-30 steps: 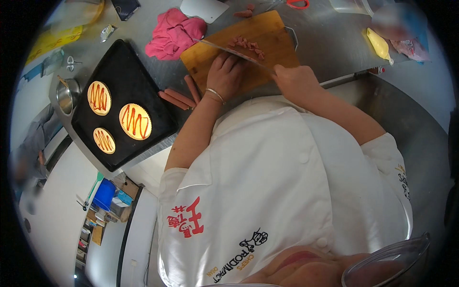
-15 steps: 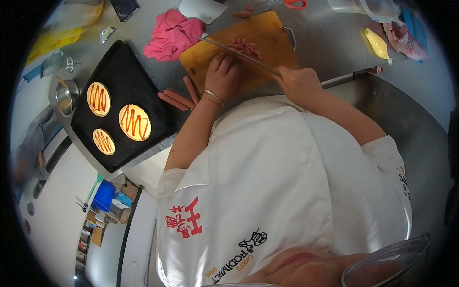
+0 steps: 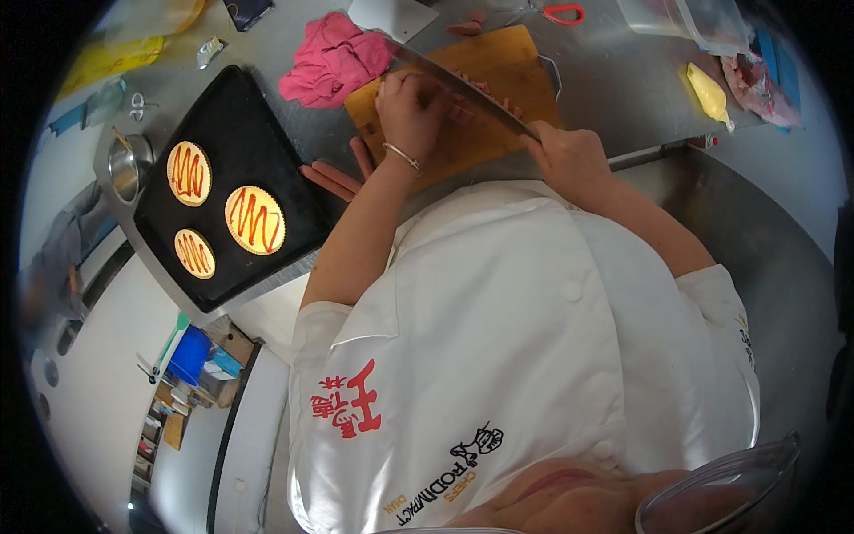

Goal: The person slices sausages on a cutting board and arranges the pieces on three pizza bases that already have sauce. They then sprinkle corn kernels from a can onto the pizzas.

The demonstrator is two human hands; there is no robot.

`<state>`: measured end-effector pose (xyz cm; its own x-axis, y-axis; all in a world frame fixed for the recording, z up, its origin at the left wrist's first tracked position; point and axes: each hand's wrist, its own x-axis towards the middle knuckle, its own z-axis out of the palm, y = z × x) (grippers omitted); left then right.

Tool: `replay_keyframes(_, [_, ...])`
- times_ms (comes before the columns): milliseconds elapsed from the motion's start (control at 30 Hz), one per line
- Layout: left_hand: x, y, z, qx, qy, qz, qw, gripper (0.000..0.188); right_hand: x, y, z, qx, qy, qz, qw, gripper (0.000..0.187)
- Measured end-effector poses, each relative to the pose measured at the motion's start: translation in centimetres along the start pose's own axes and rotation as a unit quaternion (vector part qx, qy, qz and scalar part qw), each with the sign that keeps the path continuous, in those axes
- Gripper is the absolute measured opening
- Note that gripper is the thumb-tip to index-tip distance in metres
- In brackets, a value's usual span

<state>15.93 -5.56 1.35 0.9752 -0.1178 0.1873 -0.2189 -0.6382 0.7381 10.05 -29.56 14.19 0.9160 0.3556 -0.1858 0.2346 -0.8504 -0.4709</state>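
My right hand (image 3: 569,156) grips the handle of a long knife (image 3: 449,80) whose blade lies across the wooden cutting board (image 3: 525,71). On that board my left hand (image 3: 411,105) presses down on pink sausage pieces (image 3: 463,111), fingers curled beside the blade. Three whole sausages (image 3: 334,176) lie on the steel counter just left of the board. My white jacket hides the counter's near edge.
A black baking tray (image 3: 240,142) at the left carries three round tart bases with red sauce zigzags (image 3: 253,219). A pink cloth (image 3: 334,58) lies behind the board. A small steel pot (image 3: 124,169), red scissors (image 3: 562,13), a yellow piping bag (image 3: 709,92) and a clear tub (image 3: 685,18) surround them.
The view has shifted so the board sits higher and further left. My left hand has moved up the board onto the sausage pieces, and the knife blade now lies beside it.
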Motion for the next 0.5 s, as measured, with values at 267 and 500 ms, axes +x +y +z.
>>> replay_keyframes(267, [-0.4,0.1,-0.8,-0.043,-0.005,-0.065,0.997,0.028,0.0,-0.4,0.0,0.017,0.007,0.014,1.000,0.019])
replay_keyframes(500, [0.9,1.2,-0.7,0.028,-0.025,-0.059,0.998,0.023,-0.4,0.6,-0.2,0.045,0.068,0.013,0.997,0.018])
